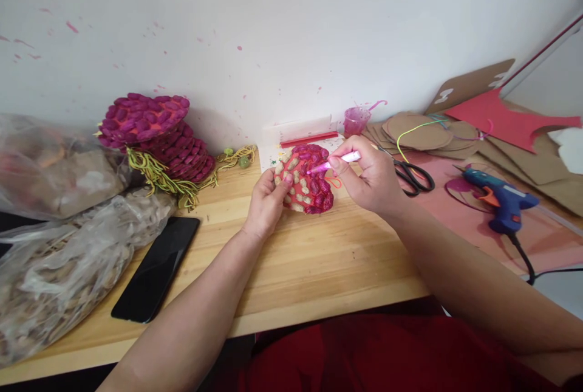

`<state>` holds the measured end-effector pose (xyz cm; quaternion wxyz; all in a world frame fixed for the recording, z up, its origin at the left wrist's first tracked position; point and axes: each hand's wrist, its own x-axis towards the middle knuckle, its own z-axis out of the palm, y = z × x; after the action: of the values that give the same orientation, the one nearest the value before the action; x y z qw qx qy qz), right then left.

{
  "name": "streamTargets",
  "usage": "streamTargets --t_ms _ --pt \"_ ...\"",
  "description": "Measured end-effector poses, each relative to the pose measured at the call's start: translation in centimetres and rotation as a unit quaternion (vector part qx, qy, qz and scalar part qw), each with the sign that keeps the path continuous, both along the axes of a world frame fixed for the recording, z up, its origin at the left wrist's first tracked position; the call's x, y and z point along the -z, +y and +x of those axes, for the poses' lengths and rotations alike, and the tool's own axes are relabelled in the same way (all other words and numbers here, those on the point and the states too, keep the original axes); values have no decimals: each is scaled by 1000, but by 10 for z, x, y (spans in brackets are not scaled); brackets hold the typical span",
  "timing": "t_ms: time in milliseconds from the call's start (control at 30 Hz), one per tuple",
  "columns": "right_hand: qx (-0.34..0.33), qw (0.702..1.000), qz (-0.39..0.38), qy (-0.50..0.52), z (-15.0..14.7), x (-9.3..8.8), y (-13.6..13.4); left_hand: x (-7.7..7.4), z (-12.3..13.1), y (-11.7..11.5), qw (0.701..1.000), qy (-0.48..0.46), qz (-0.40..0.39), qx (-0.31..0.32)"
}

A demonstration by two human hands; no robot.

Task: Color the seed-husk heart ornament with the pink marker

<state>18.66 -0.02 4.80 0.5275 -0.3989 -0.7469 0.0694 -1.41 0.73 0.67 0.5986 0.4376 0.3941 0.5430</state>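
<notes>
My left hand (268, 200) grips the left edge of a red disc covered with peanut shells (306, 182), held up above the wooden table. The shells on its right and upper parts are painted magenta; those on the left and bottom are still bare tan. My right hand (371, 176) is closed around a white-handled paintbrush (348, 157), whose pink-stained tip touches or nearly touches the shells near the disc's middle. Behind it stands a clear plastic cup with magenta paint (356, 121). A loop of orange cord shows at the disc's right side.
A stack of magenta shell-covered discs (157, 137) with yellow-green yarn stands at left. Nearby are plastic bags (86, 264) and a black phone (155, 269). On the right lie black scissors (416, 179), a blue glue gun (503, 200), cardboard circles (421, 132) and red sheet scraps (505, 115).
</notes>
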Motion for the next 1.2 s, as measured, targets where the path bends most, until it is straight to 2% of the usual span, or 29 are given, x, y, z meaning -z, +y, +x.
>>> streamTargets --t_ms 167,367,567,800,1200 --pt "-4 999 -25 20 4 -1 2 0 -1 -1 999 30 25 14" --pt "-16 997 -56 42 8 2 5 -3 1 -3 1000 6 -2 19" --pt "-21 996 -69 49 9 4 6 1 1 -2 1000 0 -12 20" --pt "14 997 -36 62 8 5 7 0 1 -3 999 -14 -28 20" --pt "-1 997 -52 60 7 4 7 -2 2 -3 996 -42 -72 38"
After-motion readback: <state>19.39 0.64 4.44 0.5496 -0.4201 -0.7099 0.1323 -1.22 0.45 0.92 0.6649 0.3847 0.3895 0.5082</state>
